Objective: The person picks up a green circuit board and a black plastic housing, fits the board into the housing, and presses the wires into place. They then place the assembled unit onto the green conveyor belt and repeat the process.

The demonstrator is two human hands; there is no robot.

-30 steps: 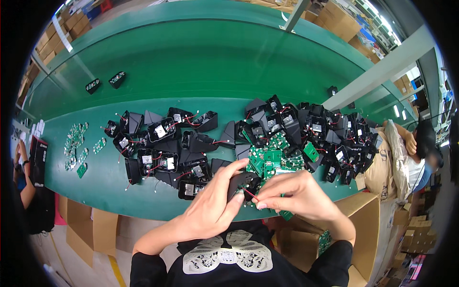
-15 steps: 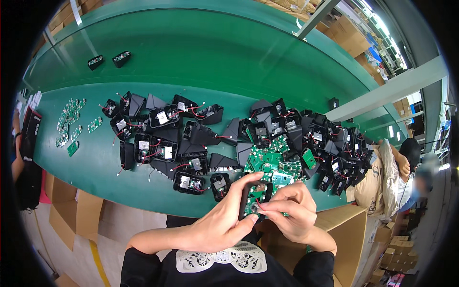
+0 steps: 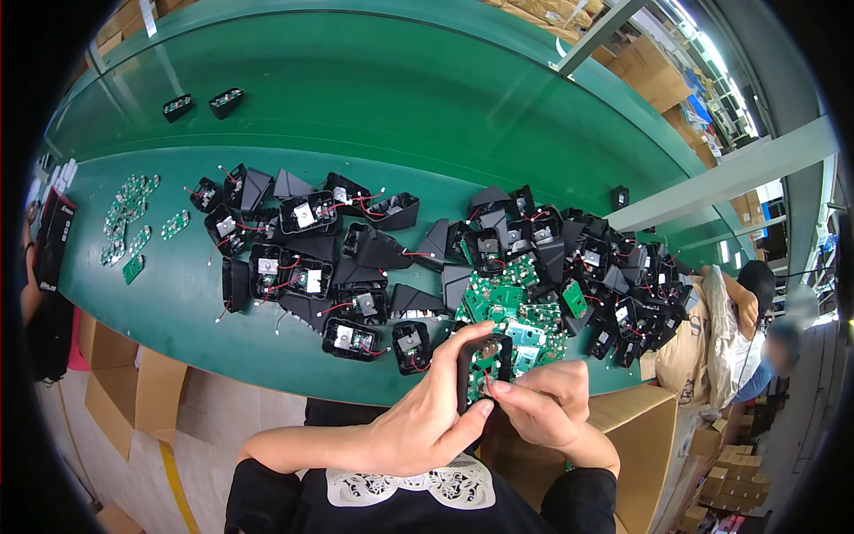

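My left hand (image 3: pixel 414 427) is wrapped round a black plastic housing (image 3: pixel 463 378), its open side facing up and a green circuit board showing inside. Thumb and index finger of my right hand (image 3: pixel 551 411) pinch a thin red wire (image 3: pixel 488 383) at the housing's opening. Whatever sits at the wire's end is covered by the fingertips. Just beyond my hands lies a heap of loose green circuit boards (image 3: pixel 500 298). Black housings with red and white wires, such as one housing (image 3: pixel 352 339), crowd the bench on both sides of that heap.
Smaller boards (image 3: pixel 130 209) are scattered on the green bench (image 3: pixel 191 311) at the left. Two black housings (image 3: pixel 226 103) stand farther back. Open cardboard boxes (image 3: pixel 133 378) are below the front edge, one cardboard box (image 3: pixel 636 445) beside my right arm. Other people are at both sides.
My right fingers have shifted slightly right and down with the red wire, which now shows more length. The housing in my left hand is tilted a little more upright.
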